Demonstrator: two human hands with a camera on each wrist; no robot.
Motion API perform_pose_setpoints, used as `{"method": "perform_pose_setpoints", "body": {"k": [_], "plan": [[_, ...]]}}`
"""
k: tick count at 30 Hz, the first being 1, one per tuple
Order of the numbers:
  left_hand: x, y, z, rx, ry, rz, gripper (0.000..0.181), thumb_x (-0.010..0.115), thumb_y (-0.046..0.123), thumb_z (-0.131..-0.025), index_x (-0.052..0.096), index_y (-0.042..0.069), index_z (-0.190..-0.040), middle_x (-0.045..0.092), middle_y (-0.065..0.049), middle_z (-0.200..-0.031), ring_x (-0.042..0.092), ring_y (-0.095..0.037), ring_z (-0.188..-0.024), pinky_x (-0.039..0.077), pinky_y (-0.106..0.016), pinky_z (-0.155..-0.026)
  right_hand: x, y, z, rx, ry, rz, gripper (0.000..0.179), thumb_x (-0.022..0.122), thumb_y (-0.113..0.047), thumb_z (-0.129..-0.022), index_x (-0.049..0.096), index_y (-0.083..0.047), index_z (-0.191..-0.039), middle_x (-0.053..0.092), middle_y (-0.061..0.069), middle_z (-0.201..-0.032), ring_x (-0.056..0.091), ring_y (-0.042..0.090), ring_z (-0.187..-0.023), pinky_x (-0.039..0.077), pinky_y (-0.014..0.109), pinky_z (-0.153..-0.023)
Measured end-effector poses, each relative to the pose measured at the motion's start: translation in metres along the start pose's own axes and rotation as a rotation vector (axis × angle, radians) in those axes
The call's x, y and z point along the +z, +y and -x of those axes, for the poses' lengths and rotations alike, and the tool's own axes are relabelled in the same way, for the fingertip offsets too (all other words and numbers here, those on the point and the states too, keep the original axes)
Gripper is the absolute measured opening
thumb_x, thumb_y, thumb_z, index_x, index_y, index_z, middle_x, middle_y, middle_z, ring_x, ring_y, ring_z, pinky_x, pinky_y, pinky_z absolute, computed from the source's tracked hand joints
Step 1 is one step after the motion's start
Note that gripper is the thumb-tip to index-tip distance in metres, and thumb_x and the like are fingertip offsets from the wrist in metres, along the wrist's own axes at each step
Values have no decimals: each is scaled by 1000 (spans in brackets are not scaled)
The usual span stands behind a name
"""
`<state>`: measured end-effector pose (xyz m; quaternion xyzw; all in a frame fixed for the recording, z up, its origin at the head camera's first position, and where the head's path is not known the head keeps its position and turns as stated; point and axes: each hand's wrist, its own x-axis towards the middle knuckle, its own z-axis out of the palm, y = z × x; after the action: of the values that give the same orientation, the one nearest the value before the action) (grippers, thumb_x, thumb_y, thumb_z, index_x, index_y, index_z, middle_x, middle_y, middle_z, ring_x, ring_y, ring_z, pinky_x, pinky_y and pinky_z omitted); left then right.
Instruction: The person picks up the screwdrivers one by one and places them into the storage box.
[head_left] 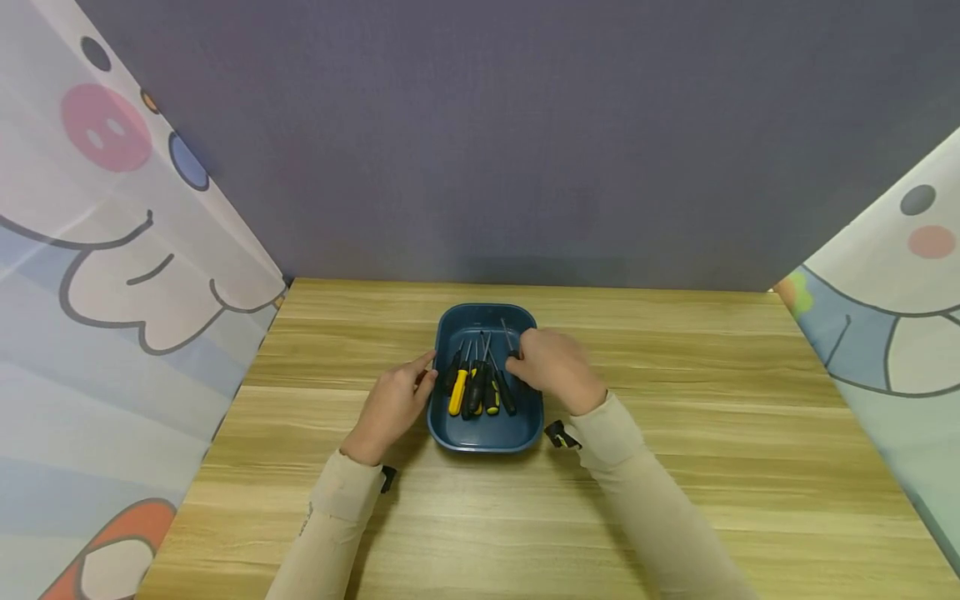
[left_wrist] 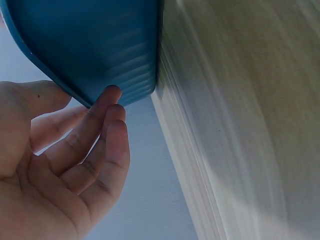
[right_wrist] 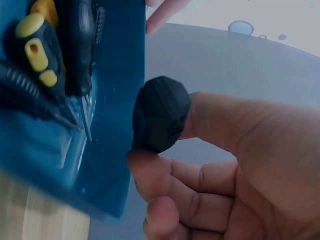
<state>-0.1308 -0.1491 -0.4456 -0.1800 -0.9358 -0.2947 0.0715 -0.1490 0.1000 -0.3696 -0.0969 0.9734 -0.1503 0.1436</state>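
A dark blue tray (head_left: 487, 442) holds several screwdrivers, among them one with a yellow handle (head_left: 458, 393) and others in black and yellow. At the tray's left rim is my left hand (head_left: 392, 406); its thumb and fingers hold that edge, with some fingertips against the outer wall (left_wrist: 125, 55) in the left wrist view. My right hand (head_left: 558, 367), over the right rim, grips a screwdriver by its black handle (right_wrist: 161, 112). In the head view its thin shaft (head_left: 507, 333) points away over the tray, while the hand covers most of the handle.
The tray stands on a wood-grain table (head_left: 675, 400). A grey panel (head_left: 525, 150) rises behind the table, and cartoon-printed sheets (head_left: 112, 208) hang at both sides. Dark wrist devices (head_left: 562, 435) show beneath the sleeves.
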Motion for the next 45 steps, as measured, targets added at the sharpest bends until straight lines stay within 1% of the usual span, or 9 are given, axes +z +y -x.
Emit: {"method": "perform_pose_setpoints", "body": {"k": [6,11,16,20,26,30,36,40,45], "plan": [[0,0,0,-8,-7,13,38,61,14,-102,60,0,-137,68,-6,-88,54,-12,-66,47,-31,-58,5,-15,-12,-22,-12,8,52,64,-30,-97,44,-17,-51,31,-5,-45,30,11,-38,24,24,-39],[-1,0,0,-13,-7,22,38,62,13,-101,60,0,-137,66,-4,-85,53,-11,-64,46,-30,-57,12,-27,-22,-47,-14,31,44,67,-31,-96,53,-15,-56,36,-4,-49,39,12,-39,32,25,-38],[-1,-1,0,-9,-7,29,38,63,12,-100,60,0,-137,66,-4,-86,53,-10,-65,46,-29,-56,19,-36,-30,-42,-42,29,39,68,-33,-96,59,-14,-63,41,-2,-52,45,14,-43,37,27,-41],[-1,-1,0,-8,-9,32,38,62,12,-101,60,1,-137,66,-3,-85,52,-10,-64,46,-28,-55,27,-40,-36,-45,-53,59,40,68,-37,-96,60,-15,-63,45,-2,-54,48,14,-47,40,28,-44],[-1,-1,0,-9,-14,31,38,62,13,-101,60,1,-137,66,-3,-85,52,-9,-63,45,-28,-54,37,-44,-43,-24,-63,55,36,68,-35,-96,61,-14,-67,52,1,-63,54,18,-56,43,31,-49],[-2,-2,0,-12,-19,35,38,61,13,-102,60,1,-138,66,-3,-85,52,-9,-63,46,-28,-55,39,-45,-44,-18,-63,52,35,66,-35,-97,62,-14,-69,53,2,-65,54,18,-56,43,30,-48],[-2,0,0,-17,-20,42,38,61,14,-102,60,1,-138,66,-3,-86,52,-10,-63,46,-28,-55,37,-43,-41,-43,-46,43,42,63,-35,-99,59,-15,-62,47,-1,-54,48,15,-46,39,28,-42],[-2,-1,0,-20,-16,28,38,61,14,-102,60,2,-138,67,-4,-87,53,-10,-64,46,-29,-56,34,-42,-37,-61,-35,30,46,62,-35,-99,56,-15,-58,43,-3,-50,44,12,-42,36,27,-40],[-2,0,0,-21,-18,23,39,61,14,-102,59,2,-139,66,-4,-87,53,-10,-63,46,-29,-56,32,-41,-34,-68,-30,23,47,61,-33,-100,55,-14,-57,42,-3,-48,42,12,-41,34,26,-39]]}}
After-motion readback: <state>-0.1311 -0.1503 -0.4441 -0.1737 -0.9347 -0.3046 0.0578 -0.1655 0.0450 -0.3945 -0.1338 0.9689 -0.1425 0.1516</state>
